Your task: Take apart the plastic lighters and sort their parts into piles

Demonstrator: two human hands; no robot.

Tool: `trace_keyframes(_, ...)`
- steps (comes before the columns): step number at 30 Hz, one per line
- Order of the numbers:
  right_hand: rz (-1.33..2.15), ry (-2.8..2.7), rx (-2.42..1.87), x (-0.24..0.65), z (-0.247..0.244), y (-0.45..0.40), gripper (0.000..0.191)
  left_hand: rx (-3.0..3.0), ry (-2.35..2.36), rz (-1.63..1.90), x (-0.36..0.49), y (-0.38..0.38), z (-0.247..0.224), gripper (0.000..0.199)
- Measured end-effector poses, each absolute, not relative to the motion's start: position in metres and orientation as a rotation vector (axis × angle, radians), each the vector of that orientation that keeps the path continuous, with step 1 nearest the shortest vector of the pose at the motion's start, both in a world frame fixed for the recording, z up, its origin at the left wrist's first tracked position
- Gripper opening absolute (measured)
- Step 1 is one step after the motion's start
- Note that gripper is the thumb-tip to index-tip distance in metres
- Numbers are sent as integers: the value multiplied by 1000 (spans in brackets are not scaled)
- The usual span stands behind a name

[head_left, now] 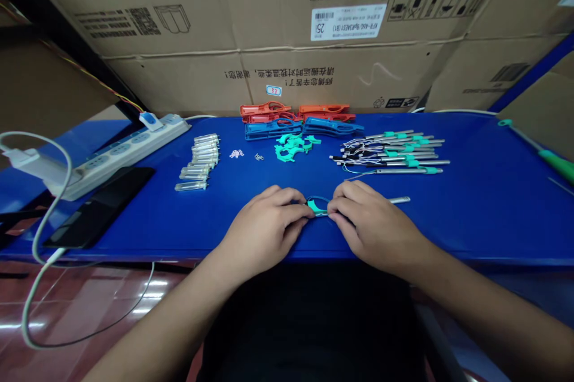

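Observation:
My left hand [269, 223] is closed, its fingertips pinching the near end of a small teal plastic piece [317, 208] just above the table's front. Opposite it, my right hand [374, 226] is closed around a thin silver metal tube [400, 199], whose far end sticks out to the right. Its fingertips press at the right side of the teal piece. A thin wire loops up between the two hands. Fingers hide how the teal piece and the tube meet.
Behind the hands lie loose teal parts [291, 147], blue plastic shells [273, 128] and orange shells [264, 109]. Metal tubes with wires [403, 152] are piled right; clear cylinders [204, 155] stand left. A black phone [101, 208] and power strip [121, 155] occupy the far left.

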State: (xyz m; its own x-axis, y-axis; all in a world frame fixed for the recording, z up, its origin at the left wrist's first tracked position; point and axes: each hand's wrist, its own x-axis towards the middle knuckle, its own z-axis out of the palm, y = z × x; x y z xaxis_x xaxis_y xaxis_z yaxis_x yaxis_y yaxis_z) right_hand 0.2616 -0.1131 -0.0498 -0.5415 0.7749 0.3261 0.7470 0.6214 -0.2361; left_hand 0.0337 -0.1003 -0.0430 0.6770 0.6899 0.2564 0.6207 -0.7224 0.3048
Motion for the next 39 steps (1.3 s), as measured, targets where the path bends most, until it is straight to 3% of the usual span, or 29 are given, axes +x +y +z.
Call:
trace_keyframes(17,60,-2503,-1123,267,-51,-114,23,2719,1043,538,33,-98,-46,26)
trace_keyframes(30,-257,-2573,-1257,254,-51,-124,19,2761,1060,537,34,-100,-45,27)
trace_keyframes(36,-91,-2501,-1193,258,-51,-123,20,2674,1053,628,32,-100,-47,15)
trace_keyframes(39,52,-2445,-1140,263,-51,-122,21,2620,1105,641,30,-101,-47,19)
